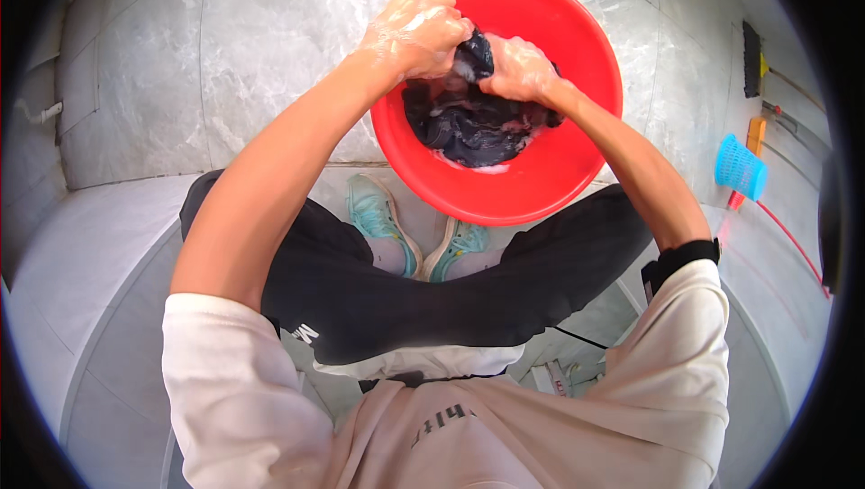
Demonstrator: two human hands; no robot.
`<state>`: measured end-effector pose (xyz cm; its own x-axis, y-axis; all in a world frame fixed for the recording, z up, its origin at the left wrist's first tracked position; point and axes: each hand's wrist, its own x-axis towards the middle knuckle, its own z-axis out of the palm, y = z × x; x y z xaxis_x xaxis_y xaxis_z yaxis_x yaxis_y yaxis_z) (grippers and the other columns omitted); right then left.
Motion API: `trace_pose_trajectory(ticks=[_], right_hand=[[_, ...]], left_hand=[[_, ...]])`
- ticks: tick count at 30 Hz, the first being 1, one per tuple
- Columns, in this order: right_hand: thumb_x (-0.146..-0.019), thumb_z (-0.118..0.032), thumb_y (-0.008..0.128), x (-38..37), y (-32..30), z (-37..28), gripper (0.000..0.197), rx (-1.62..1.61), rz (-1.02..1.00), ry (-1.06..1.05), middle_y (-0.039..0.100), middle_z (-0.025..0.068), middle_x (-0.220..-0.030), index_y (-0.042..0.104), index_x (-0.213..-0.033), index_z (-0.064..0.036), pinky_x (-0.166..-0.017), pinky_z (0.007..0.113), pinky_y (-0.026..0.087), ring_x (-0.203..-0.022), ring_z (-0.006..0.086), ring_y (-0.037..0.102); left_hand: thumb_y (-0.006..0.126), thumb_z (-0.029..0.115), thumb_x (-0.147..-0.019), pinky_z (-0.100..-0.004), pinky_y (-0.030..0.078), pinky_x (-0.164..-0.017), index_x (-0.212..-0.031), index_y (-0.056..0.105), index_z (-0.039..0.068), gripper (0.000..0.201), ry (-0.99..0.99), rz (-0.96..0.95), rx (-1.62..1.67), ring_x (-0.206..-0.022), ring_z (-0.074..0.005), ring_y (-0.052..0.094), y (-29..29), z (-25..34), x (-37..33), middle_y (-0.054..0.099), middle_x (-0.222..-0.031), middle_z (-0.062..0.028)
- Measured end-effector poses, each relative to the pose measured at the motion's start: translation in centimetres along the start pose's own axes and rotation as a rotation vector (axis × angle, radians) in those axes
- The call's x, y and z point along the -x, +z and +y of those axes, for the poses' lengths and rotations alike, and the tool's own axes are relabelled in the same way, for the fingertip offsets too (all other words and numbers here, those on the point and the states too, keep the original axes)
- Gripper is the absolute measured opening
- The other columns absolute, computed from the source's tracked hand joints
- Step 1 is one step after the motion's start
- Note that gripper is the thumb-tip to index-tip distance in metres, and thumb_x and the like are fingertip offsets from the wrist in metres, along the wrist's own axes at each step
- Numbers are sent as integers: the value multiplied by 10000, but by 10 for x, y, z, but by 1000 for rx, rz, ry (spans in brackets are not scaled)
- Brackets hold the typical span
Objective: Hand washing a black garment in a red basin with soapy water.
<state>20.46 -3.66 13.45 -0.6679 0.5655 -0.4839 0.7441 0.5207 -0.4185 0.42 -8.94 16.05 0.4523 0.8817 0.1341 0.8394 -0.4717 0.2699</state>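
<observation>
A wet, dark garment (468, 127) lies bunched in the red basin (505, 196), with white suds along its folds. My left hand (422, 31), wet and foamy, is closed on a raised part of this cloth over the basin's left side. Close beside it, my right hand (517, 68) also grips the cloth, its fingers wrapped round the twisted piece. That stretch of dark fabric runs between both fists. The garment's exact kind is hidden by the bunching.
The basin stands on grey marbled tiles (270, 57), just beyond my light-blue shoes (374, 210). Along the right wall are a blue plastic basket (741, 168), a black brush head (751, 59) and long-handled cleaning tools. A white pipe (40, 113) shows at the far left.
</observation>
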Motion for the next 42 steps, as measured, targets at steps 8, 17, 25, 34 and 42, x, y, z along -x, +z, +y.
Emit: trace_pose_trajectory(ticks=[8, 17, 25, 34, 42], right_hand=[[-739, -195, 663, 72, 32, -51, 408, 6, -54, -96, 603, 246, -992, 497, -1068, -19, -773, 505, 512, -889, 429, 630], [-826, -167, 580, 81, 31, -39, 389, -488, -302, 91, 661, 194, -1157, 651, -1195, -65, -935, 392, 491, -1079, 332, 633], [-927, -416, 484, 43, 76, 17, 532, 59, 429, 343, 387, 160, -1431, 427, -1418, -221, -1018, 644, 333, -1327, 397, 342], [-910, -452, 508, 45, 127, 7, 576, 128, 483, 464, 363, 137, -1451, 396, -1449, -282, -981, 638, 354, -1340, 411, 301], [-839, -405, 577, 42, 149, 12, 528, 77, 525, 538, 453, 128, -1287, 493, -1335, -242, -977, 588, 319, -1241, 383, 366]], left_hand=[[587, 129, -769, -446, 458, -837, -799, 667, 109, 88, -27, -124, -69, -908, -196, 608, -10, 6, -5, 605, -736, -21], [499, 331, -920, -528, 361, -998, -1229, 583, 82, 406, -249, -76, -105, -1100, -305, 525, 78, 77, 15, 584, -1171, -153], [472, 364, -939, -500, 381, -905, -1205, 556, 67, 408, -469, -4, -69, -1035, -280, 531, 119, 90, 9, 576, -1128, -122], [508, 316, -885, -529, 236, -1115, -1370, 468, 62, 549, -618, 79, -13, -1249, -309, 434, 147, 105, 28, 511, -1305, -152], [523, 373, -831, -583, 233, -1057, -1297, 528, 122, 530, -640, -288, 41, -1194, -378, 427, 162, 98, 35, 525, -1221, -182]])
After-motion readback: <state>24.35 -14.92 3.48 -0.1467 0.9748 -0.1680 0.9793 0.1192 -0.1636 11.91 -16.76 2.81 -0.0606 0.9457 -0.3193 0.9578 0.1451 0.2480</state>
